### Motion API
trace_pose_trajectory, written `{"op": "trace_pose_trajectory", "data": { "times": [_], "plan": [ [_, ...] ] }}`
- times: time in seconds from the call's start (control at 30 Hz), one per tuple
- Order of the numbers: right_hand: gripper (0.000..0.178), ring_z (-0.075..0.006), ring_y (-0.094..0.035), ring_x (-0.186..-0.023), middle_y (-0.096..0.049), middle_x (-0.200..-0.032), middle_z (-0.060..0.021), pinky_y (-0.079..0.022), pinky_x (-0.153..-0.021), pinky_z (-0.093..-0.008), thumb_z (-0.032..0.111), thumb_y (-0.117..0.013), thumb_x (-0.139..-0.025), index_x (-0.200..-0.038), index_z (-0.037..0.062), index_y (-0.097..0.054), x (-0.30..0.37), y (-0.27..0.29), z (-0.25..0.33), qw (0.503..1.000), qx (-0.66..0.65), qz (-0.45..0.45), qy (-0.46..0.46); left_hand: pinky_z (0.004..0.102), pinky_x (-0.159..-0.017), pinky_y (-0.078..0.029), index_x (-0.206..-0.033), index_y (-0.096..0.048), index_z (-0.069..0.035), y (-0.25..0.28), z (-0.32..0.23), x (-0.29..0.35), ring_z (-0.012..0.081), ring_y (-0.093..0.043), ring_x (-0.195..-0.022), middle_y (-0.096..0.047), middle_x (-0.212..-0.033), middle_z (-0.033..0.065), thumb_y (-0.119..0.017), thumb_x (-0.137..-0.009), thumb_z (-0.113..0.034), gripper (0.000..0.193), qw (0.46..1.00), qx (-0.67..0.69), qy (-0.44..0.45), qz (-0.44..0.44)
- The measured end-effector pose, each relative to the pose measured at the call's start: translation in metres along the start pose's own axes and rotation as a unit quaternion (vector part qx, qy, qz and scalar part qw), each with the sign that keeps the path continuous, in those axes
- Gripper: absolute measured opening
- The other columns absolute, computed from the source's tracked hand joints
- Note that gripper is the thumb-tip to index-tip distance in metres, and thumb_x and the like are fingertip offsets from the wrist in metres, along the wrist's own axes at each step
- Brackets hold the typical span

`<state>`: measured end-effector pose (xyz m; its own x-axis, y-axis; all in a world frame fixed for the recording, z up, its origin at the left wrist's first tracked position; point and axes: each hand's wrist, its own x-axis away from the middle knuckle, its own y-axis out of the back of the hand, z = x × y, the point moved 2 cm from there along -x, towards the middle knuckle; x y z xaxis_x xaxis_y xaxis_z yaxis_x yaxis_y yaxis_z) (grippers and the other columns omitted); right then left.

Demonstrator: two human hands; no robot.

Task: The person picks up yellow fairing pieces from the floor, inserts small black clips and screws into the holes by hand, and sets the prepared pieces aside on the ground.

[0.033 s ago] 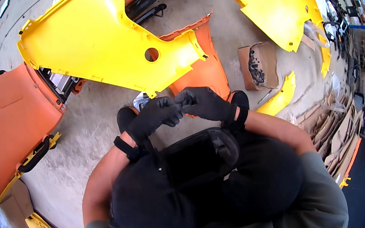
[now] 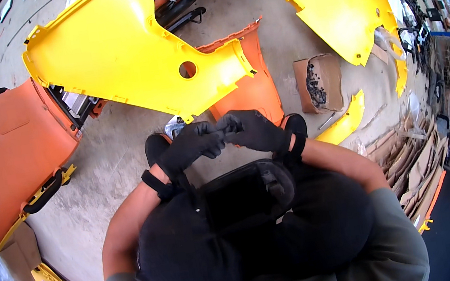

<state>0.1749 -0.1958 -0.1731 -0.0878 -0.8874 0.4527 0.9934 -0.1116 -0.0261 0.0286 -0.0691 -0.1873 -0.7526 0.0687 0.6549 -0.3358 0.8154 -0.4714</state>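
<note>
Head view: my gloved left hand (image 2: 190,146) and right hand (image 2: 251,130) meet fingertip to fingertip above a black part (image 2: 247,192) on my lap; I cannot tell what they pinch. A yellow panel (image 2: 125,53) lies ahead on the floor (image 2: 117,156).

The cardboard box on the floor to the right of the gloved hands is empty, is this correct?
Not quite. The head view shows the open cardboard box to the right of the gloved left hand and right hand, but it holds a pile of small dark parts, so it is not empty.
</note>
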Motion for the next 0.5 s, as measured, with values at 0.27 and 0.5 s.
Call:
{"op": "trace_pose_trajectory", "data": {
  "times": [0.27,0.5],
  "plan": [
    [0.022,-0.0111,-0.059,-0.073,-0.064,-0.081,-0.0055,-0.048,-0.069,-0.0267,0.011,-0.065,-0.079,-0.099,0.0014,-0.06,-0.0003,0.0005,0.0056,1.0,-0.002,0.008,-0.02,0.0227,-0.064,-0.052,-0.093,-0.061,-0.004,0.002,0.0009,0.002,0.0089,-0.062,-0.068,-0.065,-0.081,0.0043,-0.06,-0.091,-0.018,0.014,1.0,0.0,-0.01,-0.009],
    [0.021,-0.0138,-0.06,-0.074,-0.063,-0.079,-0.0062,-0.048,-0.07,-0.0282,0.01,-0.064,-0.08,-0.098,0.001,-0.06,-0.0027,-0.0024,0.002,1.0,-0.001,0.005,-0.008,0.0233,-0.066,-0.053,-0.097,-0.06,-0.003,0.0068,0.0065,0.0021,0.0093,-0.062,-0.069,-0.065,-0.082,0.0043,-0.057,-0.092,-0.015,0.013,1.0,0.003,-0.015,0.0]
  ]
}}
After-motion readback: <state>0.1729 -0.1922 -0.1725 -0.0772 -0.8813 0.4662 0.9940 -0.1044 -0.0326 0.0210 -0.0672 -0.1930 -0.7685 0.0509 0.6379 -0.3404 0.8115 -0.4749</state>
